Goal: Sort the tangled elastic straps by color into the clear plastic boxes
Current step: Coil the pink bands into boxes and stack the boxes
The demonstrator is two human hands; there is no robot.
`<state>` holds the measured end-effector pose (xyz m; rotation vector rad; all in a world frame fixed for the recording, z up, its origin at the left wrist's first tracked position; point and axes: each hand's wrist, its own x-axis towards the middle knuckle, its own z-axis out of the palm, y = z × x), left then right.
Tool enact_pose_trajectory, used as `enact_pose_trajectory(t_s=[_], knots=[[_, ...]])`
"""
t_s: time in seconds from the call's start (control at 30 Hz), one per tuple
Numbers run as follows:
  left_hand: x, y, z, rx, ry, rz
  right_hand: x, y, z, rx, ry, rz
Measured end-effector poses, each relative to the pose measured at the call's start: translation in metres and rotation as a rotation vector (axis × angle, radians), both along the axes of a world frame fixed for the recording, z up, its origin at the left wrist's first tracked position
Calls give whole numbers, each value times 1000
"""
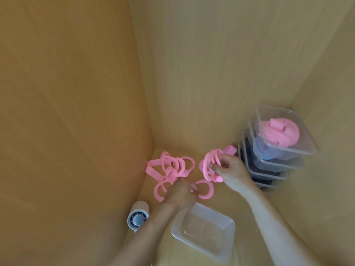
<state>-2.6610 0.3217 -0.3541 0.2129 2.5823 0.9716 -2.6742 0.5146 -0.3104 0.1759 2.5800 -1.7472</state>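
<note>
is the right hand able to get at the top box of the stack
Probably yes: the right hand, gripping a pink bundle, is right beside the stack, nothing lies between them, and the top box looks lidless.

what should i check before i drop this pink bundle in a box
1. Right hand grips the pink bundle: ok.
2. Bundle is pink only: ok.
3. Front clear box is open and empty: ok.
4. Top stacked box holds pink straps: ok.
5. Left hand clear of the loose straps: not ok, it touches them.
</note>
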Motion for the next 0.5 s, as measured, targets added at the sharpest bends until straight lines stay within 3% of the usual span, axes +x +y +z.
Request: enact_pose_trajectory(t_s=[0.3, 0.5], knots=[[-17, 70, -6, -472, 7, -274, 31, 7, -14, -230, -55, -205], [-28, 72, -6, -240, -144, -49, 55, 13, -30, -468, -106, -360]])
